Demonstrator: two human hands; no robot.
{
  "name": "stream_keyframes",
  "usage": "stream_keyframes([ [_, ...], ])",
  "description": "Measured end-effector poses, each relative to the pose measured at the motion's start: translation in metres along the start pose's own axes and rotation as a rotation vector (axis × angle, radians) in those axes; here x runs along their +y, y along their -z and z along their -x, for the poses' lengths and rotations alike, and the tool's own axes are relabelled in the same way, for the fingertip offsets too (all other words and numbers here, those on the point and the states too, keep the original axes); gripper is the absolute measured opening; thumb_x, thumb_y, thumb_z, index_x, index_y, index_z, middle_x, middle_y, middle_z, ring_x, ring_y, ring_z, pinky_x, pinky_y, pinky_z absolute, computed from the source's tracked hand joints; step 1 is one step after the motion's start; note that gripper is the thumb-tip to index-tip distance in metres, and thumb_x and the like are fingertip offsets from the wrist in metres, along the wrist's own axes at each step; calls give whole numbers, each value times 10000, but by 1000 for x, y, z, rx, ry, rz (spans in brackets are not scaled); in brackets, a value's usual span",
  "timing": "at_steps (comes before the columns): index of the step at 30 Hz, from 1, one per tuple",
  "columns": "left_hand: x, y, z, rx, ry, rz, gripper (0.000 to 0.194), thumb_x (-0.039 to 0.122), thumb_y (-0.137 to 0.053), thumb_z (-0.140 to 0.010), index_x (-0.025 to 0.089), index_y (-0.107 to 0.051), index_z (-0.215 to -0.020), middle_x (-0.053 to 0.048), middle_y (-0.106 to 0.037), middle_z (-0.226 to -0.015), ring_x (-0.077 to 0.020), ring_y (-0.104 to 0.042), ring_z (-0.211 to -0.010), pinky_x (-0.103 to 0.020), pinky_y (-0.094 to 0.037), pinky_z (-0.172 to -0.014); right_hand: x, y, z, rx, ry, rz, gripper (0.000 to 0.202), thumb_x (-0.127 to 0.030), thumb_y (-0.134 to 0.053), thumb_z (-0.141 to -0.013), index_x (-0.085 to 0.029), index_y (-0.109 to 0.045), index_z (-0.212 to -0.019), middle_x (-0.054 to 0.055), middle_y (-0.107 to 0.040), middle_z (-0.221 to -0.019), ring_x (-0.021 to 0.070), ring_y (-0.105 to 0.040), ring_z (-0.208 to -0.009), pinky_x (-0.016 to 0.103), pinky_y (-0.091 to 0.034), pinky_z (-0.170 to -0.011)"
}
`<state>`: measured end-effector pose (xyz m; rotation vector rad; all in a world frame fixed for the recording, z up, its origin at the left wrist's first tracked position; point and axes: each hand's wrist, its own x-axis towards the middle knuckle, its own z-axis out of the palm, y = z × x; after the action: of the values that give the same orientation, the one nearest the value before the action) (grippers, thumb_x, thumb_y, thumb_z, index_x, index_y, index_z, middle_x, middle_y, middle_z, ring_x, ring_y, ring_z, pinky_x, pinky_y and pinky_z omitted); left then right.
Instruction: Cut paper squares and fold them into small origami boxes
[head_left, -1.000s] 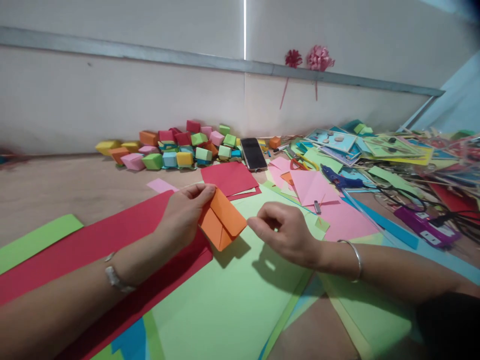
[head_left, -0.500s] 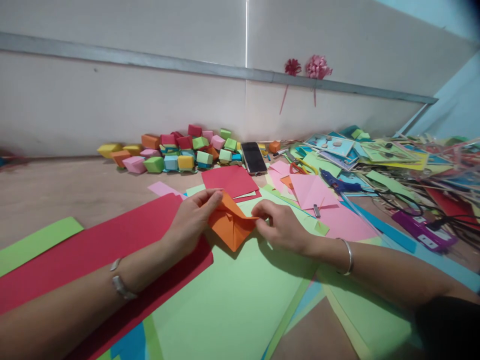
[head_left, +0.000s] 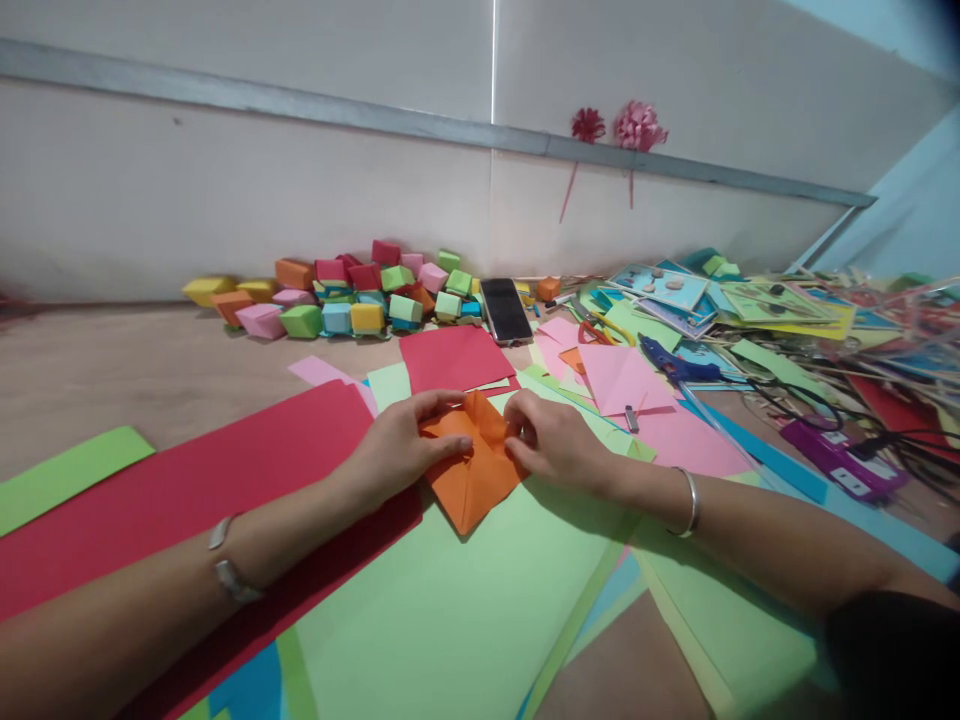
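Observation:
A creased orange paper [head_left: 480, 480] is between my two hands, one corner pointing toward me. My left hand [head_left: 416, 435] grips its left side, the thumb lying on top and the fingers behind the far edge. At the right edge, my right hand [head_left: 551, 440] pinches the paper between thumb and bent fingers. Below it lies a light green sheet [head_left: 450, 610]. A large red sheet [head_left: 247, 460] extends under my left forearm. Just beyond my hands sits a stack of smaller red paper [head_left: 457, 358].
Several colourful folded paper boxes [head_left: 367, 318] are heaped by the wall, beside a phone [head_left: 505, 310]. On the right are pink paper [head_left: 622, 380], a blue glue gun [head_left: 679, 362], a purple power strip [head_left: 844, 460] with cables, and piled cards [head_left: 667, 287].
The orange paper has come nearer and lies flatter, its folded flap opened out. My left thumb has moved onto its face, and my right fingers have shifted along the right edge.

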<state>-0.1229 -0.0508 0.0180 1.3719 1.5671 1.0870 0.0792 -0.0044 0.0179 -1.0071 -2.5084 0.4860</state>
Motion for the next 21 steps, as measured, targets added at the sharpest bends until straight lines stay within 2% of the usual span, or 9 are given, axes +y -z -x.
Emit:
stream_keyframes([
  [2, -3, 1, 1, 49, -131, -128, 515, 451, -725, -624, 182, -648, -1057, -89, -689, -1023, -282, -676, -915, -448, -557, -789, -2, 2, 1, -100, 31, 109, 123, -122, -529, -786, -176, -550, -895, 36, -650, -840, 139, -512, -684, 251, -307, -603],
  [5, -4, 3, 4, 166, -453, -516, 252, 404, -652, -744, 188, -675, -872, -108, -665, -1015, -297, -614, -984, -458, -509, -831, -9, 9, 3, -242, -10, 223, 92, -163, -529, -823, -178, -578, -899, 54, -654, -864, 157, -508, -703, 261, -273, -574],
  [6, -3, 4, 7, 153, -546, -651, 188, 373, -634, -779, 191, -677, -796, -108, -669, -989, -293, -599, -971, -440, -496, -816, -12, 12, 4, -271, -32, 242, 99, -174, -521, -844, -181, -587, -916, 54, -656, -870, 157, -505, -695, 263, -265, -564],
  [8, -1, 4, 13, 42, -662, -848, 195, 285, -577, -840, 191, -669, -696, -94, -674, -893, -264, -587, -888, -376, -475, -732, -16, 16, 6, -305, -49, 282, 129, -184, -495, -889, -188, -611, -945, 53, -651, -858, 155, -498, -676, 269, -255, -554],
  [10, -1, 2, 19, -97, -686, -953, 243, 168, -500, -861, 182, -675, -693, -77, -663, -807, -222, -578, -785, -317, -442, -649, -17, 17, 6, -269, -23, 342, 154, -194, -494, -914, -187, -647, -927, 68, -637, -876, 169, -506, -717, 278, -262, -570],
  [12, -2, 1, 23, -192, -662, -992, 270, 78, -453, -834, 172, -694, -755, -74, -662, -813, -198, -581, -745, -289, -426, -617, -17, 17, 6, -186, 26, 396, 139, -186, -543, -898, -178, -679, -873, 91, -621, -949, 197, -519, -822, 286, -292, -616],
  [14, -4, -1, 25, -233, -639, -988, 294, 52, -437, -816, 166, -708, -826, -80, -670, -857, -193, -593, -757, -279, -427, -615, -16, 15, 5, -126, 48, 419, 89, -169, -606, -860, -159, -692, -842, 97, -616, -977, 210, -518, -877, 293, -317, -657],
  [17, -3, -2, 26, -270, -619, -986, 313, 66, -421, -825, 170, -714, -862, -86, -679, -900, -212, -607, -805, -291, -438, -633, -13, 13, 3, -169, 21, 387, 87, -193, -656, -845, -127, -701, -809, 77, -629, -857, 185, -521, -798, 288, -332, -649],
  [21, 3, -3, 29, -315, -580, -1020, 304, 65, -410, -808, 167, -692, -857, -86, -677, -924, -231, -607, -831, -305, -435, -634, -6, 9, 3, -193, 129, 266, 161, -121, -585, -873, -142, -740, -831, 71, -660, -879, 172, -536, -810, 281, -351, -661],
])
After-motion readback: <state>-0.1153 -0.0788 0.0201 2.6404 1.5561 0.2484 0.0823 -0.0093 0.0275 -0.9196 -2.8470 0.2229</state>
